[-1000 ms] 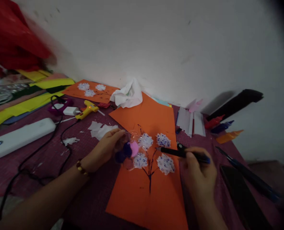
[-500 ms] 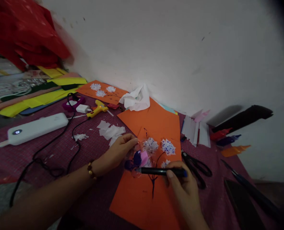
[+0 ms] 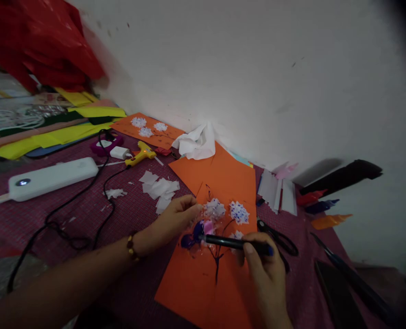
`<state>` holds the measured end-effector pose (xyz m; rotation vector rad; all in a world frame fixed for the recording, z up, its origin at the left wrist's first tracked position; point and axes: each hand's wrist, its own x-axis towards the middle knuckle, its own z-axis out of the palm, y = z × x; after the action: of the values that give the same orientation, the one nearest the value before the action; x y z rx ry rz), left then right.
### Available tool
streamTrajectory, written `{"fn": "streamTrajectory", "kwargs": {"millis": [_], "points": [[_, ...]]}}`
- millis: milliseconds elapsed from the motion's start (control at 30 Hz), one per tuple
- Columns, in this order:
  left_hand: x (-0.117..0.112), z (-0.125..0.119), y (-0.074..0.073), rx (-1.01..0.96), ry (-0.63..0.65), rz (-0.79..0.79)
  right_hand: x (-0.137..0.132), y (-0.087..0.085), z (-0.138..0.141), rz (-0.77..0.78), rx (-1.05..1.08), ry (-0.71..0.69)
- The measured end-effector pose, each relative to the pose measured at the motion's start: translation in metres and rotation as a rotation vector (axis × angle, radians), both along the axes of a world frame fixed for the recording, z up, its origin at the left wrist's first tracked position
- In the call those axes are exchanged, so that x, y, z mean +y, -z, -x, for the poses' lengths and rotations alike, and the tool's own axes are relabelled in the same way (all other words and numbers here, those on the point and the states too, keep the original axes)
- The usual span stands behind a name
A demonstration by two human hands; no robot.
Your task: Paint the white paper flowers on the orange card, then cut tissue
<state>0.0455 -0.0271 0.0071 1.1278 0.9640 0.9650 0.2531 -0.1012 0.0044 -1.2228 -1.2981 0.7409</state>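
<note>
My right hand point(image 3: 263, 269) grips a black pen point(image 3: 228, 242) with a blue end, its tip at the dark purple paint. That paint point(image 3: 191, 238) sits beside a pink patch on a clear plastic piece point(image 3: 198, 252). The fingers of my left hand point(image 3: 178, 214) are pinched on the edge of this plastic, holding it above an orange sheet point(image 3: 189, 288). On the sheet are dark drawn stems and white paper flowers; one flower point(image 3: 239, 212) is dotted blue, and another point(image 3: 215, 209) lies just beyond the plastic.
Left on the cloth are a white power bank point(image 3: 54, 178), a yellow glue gun point(image 3: 141, 154), cables and paper scraps point(image 3: 160, 187). Black scissors point(image 3: 280, 240), paint tubes point(image 3: 331, 221) and a long blue-handled tool point(image 3: 347, 267) lie right. A second flowered orange sheet point(image 3: 124, 124) is behind.
The pen tip has moved slightly up and right, from the plastic's lower edge to the purple paint. The view has shifted a little; both hands keep their holds.
</note>
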Motion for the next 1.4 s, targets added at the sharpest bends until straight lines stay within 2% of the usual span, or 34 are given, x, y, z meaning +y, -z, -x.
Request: {"fn": "streamTrajectory", "kwargs": {"millis": [167, 333, 600, 767, 867, 967, 1133, 1400], "points": [[0.000, -0.002, 0.004, 0.010, 0.006, 0.005, -0.001, 0.002, -0.003, -0.017, 0.041, 0.062], [0.001, -0.002, 0.007, -0.024, -0.003, 0.022, -0.001, 0.002, -0.004, -0.011, 0.007, 0.034], [0.001, -0.003, 0.004, -0.019, 0.008, 0.068, 0.001, 0.004, -0.003, 0.020, 0.152, 0.001], [0.019, 0.009, 0.011, -0.062, -0.082, 0.097, 0.008, -0.003, -0.021, -0.044, 0.325, 0.190], [0.034, 0.019, 0.013, -0.105, -0.189, 0.108, 0.013, -0.002, -0.031, -0.064, 0.224, 0.290], [0.042, 0.024, 0.012, -0.127, -0.241, 0.128, 0.016, 0.003, -0.035, -0.016, 0.035, 0.278], [0.042, 0.022, 0.007, -0.100, -0.259, 0.165, 0.016, 0.007, -0.030, 0.031, -0.149, 0.178], [0.035, 0.018, 0.002, -0.115, -0.226, 0.174, 0.019, 0.002, -0.023, 0.026, -0.268, 0.153]]}}
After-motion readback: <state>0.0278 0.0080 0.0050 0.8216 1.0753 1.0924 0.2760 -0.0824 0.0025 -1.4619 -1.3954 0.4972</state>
